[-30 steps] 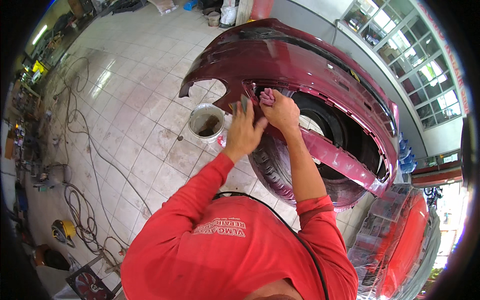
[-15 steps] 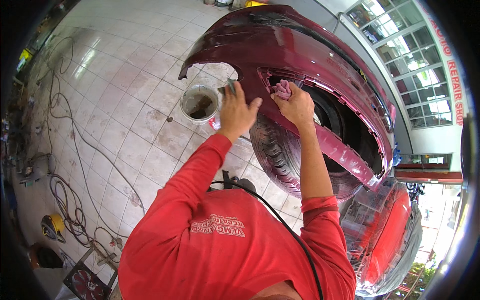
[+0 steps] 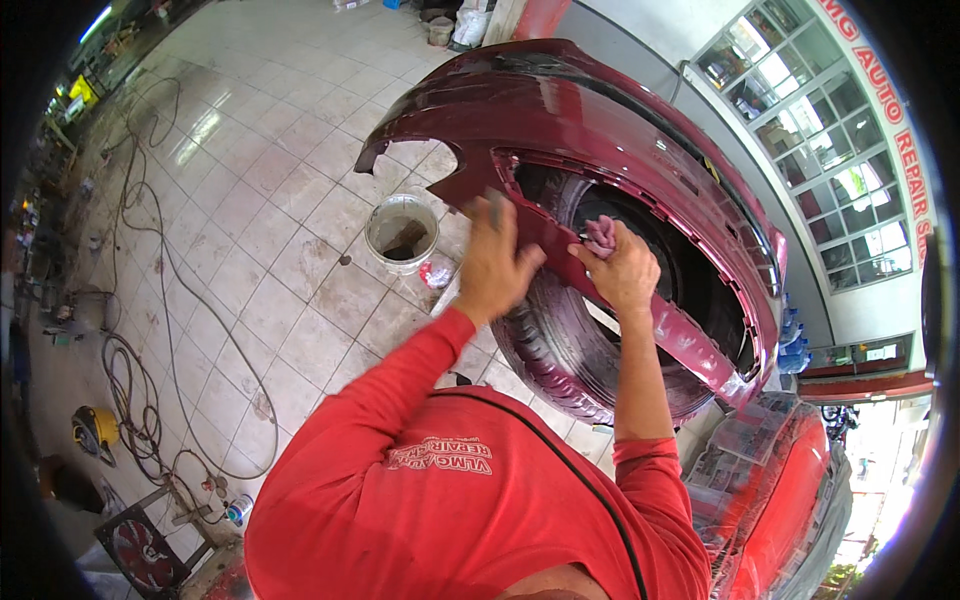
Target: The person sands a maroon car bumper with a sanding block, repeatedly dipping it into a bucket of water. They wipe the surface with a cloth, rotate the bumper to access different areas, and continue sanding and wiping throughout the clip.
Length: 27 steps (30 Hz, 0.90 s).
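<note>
A dark maroon car bumper cover point(image 3: 600, 110) curves across the upper middle, with a large opening in it. My left hand point(image 3: 495, 262) is on its near panel, left of the opening, slightly blurred. A grey piece like a sandpaper sheet point(image 3: 495, 207) shows among its fingers, the rest covered by them. In my right hand point(image 3: 626, 270) a crumpled pink rag point(image 3: 600, 234) is bunched, over the lower strip of the bumper beside the opening. Below and behind the bumper stands a tire point(image 3: 560, 345) smeared with pinkish dust.
A white bucket point(image 3: 401, 232) with murky water stands on the tiled floor left of the bumper, with a red-and-white packet point(image 3: 437, 271) beside it. Hoses point(image 3: 130, 400) and a fan point(image 3: 142, 548) lie farther left. A masked red car part point(image 3: 775, 490) is at lower right.
My left hand has moved right and down along the bumper panel, and the sheet is now mostly hidden. My right hand with the rag has shifted right and down. The view has tilted slightly.
</note>
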Tool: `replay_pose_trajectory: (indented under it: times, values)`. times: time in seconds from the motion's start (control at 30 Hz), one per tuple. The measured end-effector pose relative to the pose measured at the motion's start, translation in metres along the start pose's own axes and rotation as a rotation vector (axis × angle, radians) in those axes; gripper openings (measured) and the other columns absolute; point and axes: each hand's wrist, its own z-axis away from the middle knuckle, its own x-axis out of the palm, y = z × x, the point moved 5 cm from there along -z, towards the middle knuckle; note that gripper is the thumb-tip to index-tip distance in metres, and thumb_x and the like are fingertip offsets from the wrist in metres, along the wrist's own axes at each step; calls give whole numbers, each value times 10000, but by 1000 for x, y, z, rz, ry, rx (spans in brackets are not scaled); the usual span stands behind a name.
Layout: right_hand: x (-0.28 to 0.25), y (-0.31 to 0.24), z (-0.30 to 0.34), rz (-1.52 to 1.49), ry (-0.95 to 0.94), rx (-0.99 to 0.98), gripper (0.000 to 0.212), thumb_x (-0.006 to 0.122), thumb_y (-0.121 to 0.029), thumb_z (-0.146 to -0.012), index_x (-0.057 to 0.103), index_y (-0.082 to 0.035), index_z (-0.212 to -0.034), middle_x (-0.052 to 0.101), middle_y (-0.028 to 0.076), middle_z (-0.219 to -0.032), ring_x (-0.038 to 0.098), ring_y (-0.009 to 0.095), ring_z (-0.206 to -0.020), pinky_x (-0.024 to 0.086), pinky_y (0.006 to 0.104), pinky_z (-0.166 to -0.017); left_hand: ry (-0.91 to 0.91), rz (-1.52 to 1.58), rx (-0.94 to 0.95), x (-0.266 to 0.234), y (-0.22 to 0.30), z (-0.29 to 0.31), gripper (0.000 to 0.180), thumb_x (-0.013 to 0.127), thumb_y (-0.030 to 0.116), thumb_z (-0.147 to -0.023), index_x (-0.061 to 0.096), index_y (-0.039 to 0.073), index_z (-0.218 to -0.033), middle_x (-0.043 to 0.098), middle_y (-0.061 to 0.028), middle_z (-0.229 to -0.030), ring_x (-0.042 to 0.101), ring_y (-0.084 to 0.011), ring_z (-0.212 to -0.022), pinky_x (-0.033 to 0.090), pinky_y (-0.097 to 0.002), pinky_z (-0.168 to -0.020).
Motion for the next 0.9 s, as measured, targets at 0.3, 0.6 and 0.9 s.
replay_pose_trajectory:
  times: [0.3, 0.6, 0.9]
  values:
    - [17, 7, 4, -195, 274, -136, 306, 855, -346, -859, 667, -110, -913, 696, 118, -822, 703, 375, -806, 545, 502, -690, -45, -76, 17, 8, 31, 6, 821, 653, 445, -1042, 353, 24, -1680, 381, -331, -1677, 366, -507, -1556, 351, -608, -1228]
    - [13, -42, -33, -492, 73, -116, 269, 762, -275, -874, 688, -85, -1049, 759, 192, -944, 735, 448, -908, 580, 522, -782, -85, -211, -176, 0, -8, -13, 835, 580, 517, -1073, 353, -41, -1651, 389, -393, -1643, 386, -544, -1535, 358, -572, -1244]
    - [14, -3, -4, -202, -134, 36, 524, 910, -457, -764, 752, -144, -1153, 799, 157, -999, 763, 405, -957, 595, 510, -795, -107, -70, -172, -8, -18, -38, 865, 570, 560, -1078, 380, -91, -1616, 404, -450, -1597, 391, -572, -1519, 363, -556, -1242]
